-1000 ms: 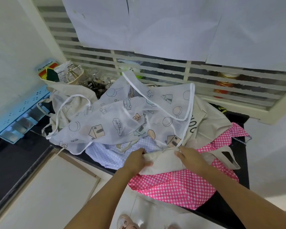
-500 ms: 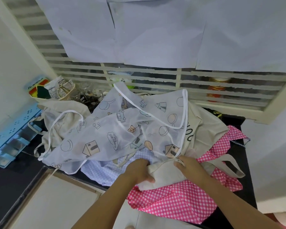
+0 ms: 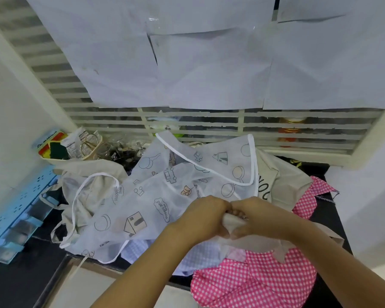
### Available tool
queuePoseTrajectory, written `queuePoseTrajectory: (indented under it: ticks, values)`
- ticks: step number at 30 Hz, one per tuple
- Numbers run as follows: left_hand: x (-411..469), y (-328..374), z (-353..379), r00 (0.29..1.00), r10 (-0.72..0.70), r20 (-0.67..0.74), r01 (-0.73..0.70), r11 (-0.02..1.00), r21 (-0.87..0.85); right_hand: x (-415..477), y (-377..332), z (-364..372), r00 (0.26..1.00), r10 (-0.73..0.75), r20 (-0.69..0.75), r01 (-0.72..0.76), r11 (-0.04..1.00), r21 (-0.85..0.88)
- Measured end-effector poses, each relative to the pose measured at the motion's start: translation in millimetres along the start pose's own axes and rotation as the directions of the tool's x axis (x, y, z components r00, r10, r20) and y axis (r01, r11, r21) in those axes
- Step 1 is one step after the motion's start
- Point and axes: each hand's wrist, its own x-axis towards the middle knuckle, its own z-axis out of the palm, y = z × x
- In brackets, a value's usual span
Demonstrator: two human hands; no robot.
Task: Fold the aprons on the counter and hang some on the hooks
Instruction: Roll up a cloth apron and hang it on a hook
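Both hands meet knuckle to knuckle: the left hand [image 3: 200, 215] and the right hand [image 3: 261, 215] each have a grip pinching a bunched bit of the beige apron [image 3: 234, 221]. This apron sits on top of the pink checked apron [image 3: 253, 283], at the near right part of the black bench [image 3: 329, 218]. A see-through white apron [image 3: 156, 196] with little drawings spreads out to the left, touching the left hand. A pale blue checked cloth [image 3: 198, 256] peeks out under it.
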Motion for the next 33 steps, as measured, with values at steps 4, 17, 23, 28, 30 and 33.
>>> queuePoseTrajectory:
  ticks: [4,17,23,28,30,33]
  values:
    - [-16.3,-13.6,-40.1,0.985,-0.012,-0.170,-0.047,0.939,-0.341,8.9,-19.4,-15.2,0.996,-0.003,-0.091,-0.012,0.986,-0.168]
    - [-35.4,-61.9,-37.5,0.885,0.327,0.332,0.456,-0.753,-0.474,21.6,-79.1,-12.0,0.716,-0.504,-0.484,0.296,0.846,-0.443]
    - [-36.4,-95.0,-58.3,0.894,0.342,0.289,0.446,-0.736,-0.509,31.8,-101.1,5.0,0.746,-0.422,-0.515,0.248,0.894,-0.373]
    - [-49.2,-102.7,-77.4,0.904,0.371,0.214,0.427,-0.736,-0.526,36.3,-125.0,-2.9,0.665,-0.413,-0.623,0.256,0.909,-0.329]
    - [-51.6,-102.5,-84.2,0.922,0.314,0.225,0.385,-0.711,-0.588,38.4,-130.9,-4.6,0.634,-0.445,-0.633,0.262,0.893,-0.365]
    - [-52.3,-112.0,-86.3,0.938,0.284,0.197,0.341,-0.666,-0.664,42.5,-137.0,-2.9,0.559,-0.491,-0.668,0.281,0.870,-0.405]
